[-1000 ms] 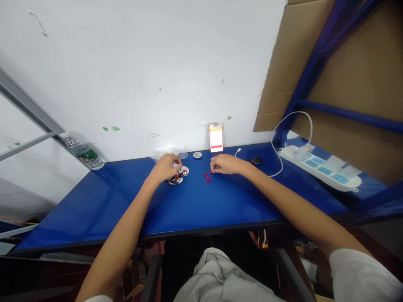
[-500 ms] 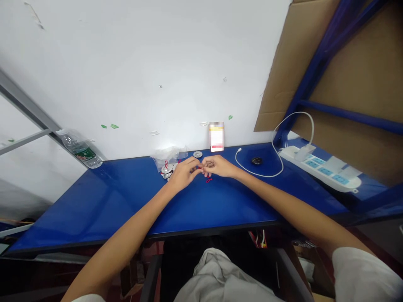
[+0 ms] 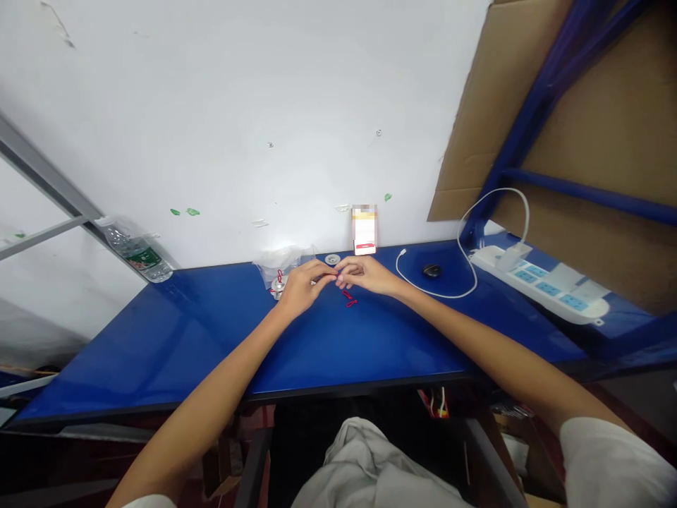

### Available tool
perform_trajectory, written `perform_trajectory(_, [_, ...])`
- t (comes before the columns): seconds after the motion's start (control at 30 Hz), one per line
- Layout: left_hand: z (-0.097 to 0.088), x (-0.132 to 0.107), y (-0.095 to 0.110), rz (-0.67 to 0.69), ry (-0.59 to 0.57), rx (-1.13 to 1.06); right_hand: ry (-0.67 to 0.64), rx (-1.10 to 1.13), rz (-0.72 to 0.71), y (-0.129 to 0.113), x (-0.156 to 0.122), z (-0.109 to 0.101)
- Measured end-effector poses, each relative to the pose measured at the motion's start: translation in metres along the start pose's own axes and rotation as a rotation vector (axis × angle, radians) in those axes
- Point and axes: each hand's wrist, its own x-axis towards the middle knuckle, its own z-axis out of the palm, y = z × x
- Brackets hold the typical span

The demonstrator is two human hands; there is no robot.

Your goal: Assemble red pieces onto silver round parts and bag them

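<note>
My left hand (image 3: 302, 288) and my right hand (image 3: 366, 274) meet fingertip to fingertip over the middle of the blue table. Both are closed in a pinch on a thin red cord, which mostly hides behind the fingers. Just below my right fingers lie small red cord loops (image 3: 350, 302). A round silver metal disc (image 3: 332, 259) rests beyond the fingertips. Left of my left hand is a small pile of silver discs (image 3: 277, 286) with red cord on it, partly covered by that hand. A clear plastic bag (image 3: 285, 257) lies behind the pile.
A lit phone (image 3: 364, 231) leans against the wall. To the right are a white cable (image 3: 455, 295), a black oval object (image 3: 431, 270) and a white power strip (image 3: 539, 283). A water bottle (image 3: 135, 250) stands at the left end of the blue table (image 3: 201, 353).
Both hands have shifted slightly up and away from me, still pinched together. More of the red loops below my right hand shows, and less of the disc pile.
</note>
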Motion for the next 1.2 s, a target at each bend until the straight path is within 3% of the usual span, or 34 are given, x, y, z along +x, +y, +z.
perform_trajectory(0.1, [0.004, -0.001, 0.002, -0.04, 0.032, -0.002, -0.008, -0.126, -0.024, 0.001, -0.003, 0.005])
perform_trajectory(0.23, [0.005, -0.003, 0.001, -0.078, -0.01, -0.001, 0.011, -0.209, -0.061, 0.001, -0.006, 0.01])
perform_trajectory(0.47, [0.003, -0.004, -0.001, -0.017, -0.059, 0.073, -0.001, -0.363, -0.073, -0.003, -0.007, 0.009])
perform_trajectory(0.67, [-0.003, -0.004, -0.015, -0.094, -0.095, 0.229, 0.099, -0.979, -0.214, 0.017, 0.015, -0.006])
perform_trajectory(0.8, [-0.006, -0.004, -0.022, -0.107, -0.085, 0.21, 0.005, -1.278, -0.22, 0.037, 0.051, -0.018])
perform_trajectory(0.97, [-0.005, -0.005, -0.025, -0.11, -0.053, 0.181, -0.064, -1.368, -0.217, 0.046, 0.074, -0.024])
perform_trajectory(1.2, [-0.006, -0.004, -0.023, -0.161, 0.0, 0.158, 0.006, -1.28, -0.257, 0.034, 0.063, -0.031])
